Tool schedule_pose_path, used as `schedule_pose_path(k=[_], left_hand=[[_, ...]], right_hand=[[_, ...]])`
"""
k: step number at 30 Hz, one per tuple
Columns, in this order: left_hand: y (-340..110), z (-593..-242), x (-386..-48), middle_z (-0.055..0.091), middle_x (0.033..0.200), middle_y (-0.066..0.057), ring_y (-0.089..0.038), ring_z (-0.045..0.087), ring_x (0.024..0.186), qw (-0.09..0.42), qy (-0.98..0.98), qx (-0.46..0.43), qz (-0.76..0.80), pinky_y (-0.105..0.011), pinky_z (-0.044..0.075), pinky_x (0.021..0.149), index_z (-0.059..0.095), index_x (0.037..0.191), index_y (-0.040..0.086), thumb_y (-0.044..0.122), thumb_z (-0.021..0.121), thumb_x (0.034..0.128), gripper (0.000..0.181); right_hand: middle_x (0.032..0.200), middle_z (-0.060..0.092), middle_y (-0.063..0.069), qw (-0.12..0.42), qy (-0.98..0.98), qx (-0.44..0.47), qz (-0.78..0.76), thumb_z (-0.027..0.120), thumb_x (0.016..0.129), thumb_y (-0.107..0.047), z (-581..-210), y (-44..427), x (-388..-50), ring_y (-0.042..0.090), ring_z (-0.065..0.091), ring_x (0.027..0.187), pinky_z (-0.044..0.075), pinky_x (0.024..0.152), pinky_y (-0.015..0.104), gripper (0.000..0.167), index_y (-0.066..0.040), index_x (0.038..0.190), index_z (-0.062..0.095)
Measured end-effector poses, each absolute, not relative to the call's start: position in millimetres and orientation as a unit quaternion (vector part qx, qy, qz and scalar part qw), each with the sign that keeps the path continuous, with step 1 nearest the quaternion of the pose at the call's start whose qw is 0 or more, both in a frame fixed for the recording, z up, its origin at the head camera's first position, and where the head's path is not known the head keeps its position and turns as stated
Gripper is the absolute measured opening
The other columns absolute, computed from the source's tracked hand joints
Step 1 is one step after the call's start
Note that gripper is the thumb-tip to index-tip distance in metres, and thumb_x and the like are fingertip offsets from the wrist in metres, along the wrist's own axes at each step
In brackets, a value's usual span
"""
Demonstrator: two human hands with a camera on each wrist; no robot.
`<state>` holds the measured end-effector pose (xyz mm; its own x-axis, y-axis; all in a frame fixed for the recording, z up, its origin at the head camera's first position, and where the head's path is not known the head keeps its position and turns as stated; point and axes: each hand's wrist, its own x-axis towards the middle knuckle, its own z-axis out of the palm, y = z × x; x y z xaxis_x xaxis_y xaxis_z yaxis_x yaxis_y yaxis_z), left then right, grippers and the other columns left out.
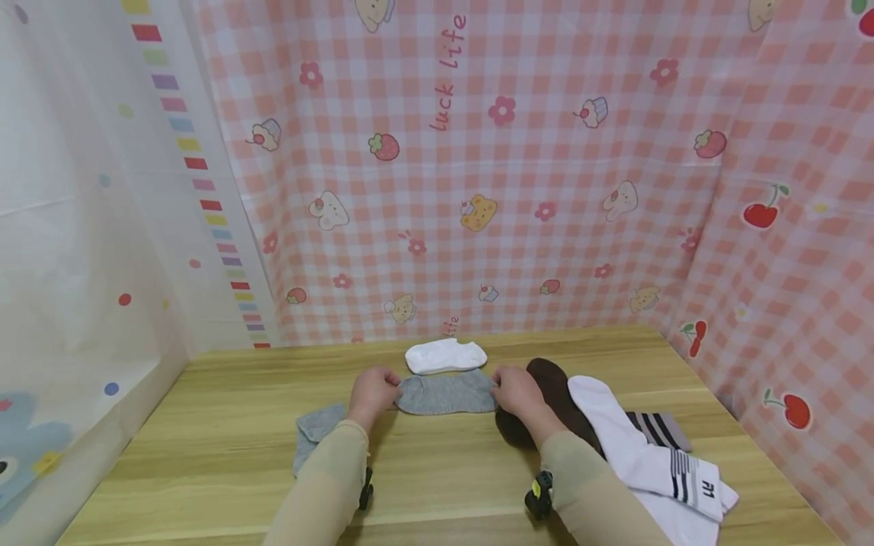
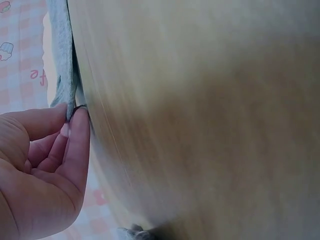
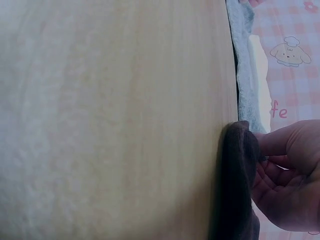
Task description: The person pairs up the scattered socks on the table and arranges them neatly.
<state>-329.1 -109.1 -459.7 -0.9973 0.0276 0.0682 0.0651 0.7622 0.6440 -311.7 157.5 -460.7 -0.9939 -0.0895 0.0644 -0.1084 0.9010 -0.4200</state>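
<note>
A person's left hand (image 1: 373, 395) pinches one end of a short gray sock (image 1: 447, 393). The thumb and a finger press together on the cloth. The right hand (image 1: 517, 393) has the other end, and its grip is a pinch too, but a brown sock (image 1: 556, 394) hides some of those fingertips in the right wrist view.

The gray sock is long-side across, between the two hands, over the far half of the wooden table (image 1: 437, 478). I cannot tell if all of it touches the wood. Just behind it lies a short white sock (image 1: 445, 358). A folded gray sock (image 1: 315, 426) is near the left arm, which covers part of it.

The brown sock is right by the right hand and goes under that arm. Next to it is a long white sock (image 1: 617, 432) with black stripes at the top. A striped sock (image 1: 661, 430) pokes out beside that one. A pink checked cloth (image 1: 437, 174) hangs at the back.
</note>
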Motion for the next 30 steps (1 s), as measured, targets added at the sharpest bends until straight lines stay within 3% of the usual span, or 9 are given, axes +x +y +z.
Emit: schedule_pose_path(k=[12,30], left_hand=[[-106.6,-453.4,-327.9,0.068,0.086,-0.007,-0.027,0.062,0.086,0.024,-0.953,-0.040,-0.299,-0.044,0.050,0.084,0.070,0.086,0.004,0.006,0.077,0.0793,0.010],[-105.1,-449.7,-327.1,0.064,0.082,-0.006,-0.025,0.059,0.077,0.024,-0.965,-0.041,-0.259,-0.043,0.051,0.076,0.065,0.079,0.006,0.001,0.076,0.0784,0.012]], right_hand=[[0.082,0.062,0.003,0.023,-0.977,0.046,0.206,0.069,0.089,-0.008,-465.0,157.1,-315.2,0.019,0.057,0.077,0.050,0.074,0.040,0.008,-0.008,0.086,0.062],[0.077,0.055,0.002,0.016,-0.978,0.047,0.204,0.072,0.088,-0.008,-464.1,158.8,-314.7,0.018,0.049,0.071,0.043,0.067,0.035,0.017,-0.009,0.080,0.057]])
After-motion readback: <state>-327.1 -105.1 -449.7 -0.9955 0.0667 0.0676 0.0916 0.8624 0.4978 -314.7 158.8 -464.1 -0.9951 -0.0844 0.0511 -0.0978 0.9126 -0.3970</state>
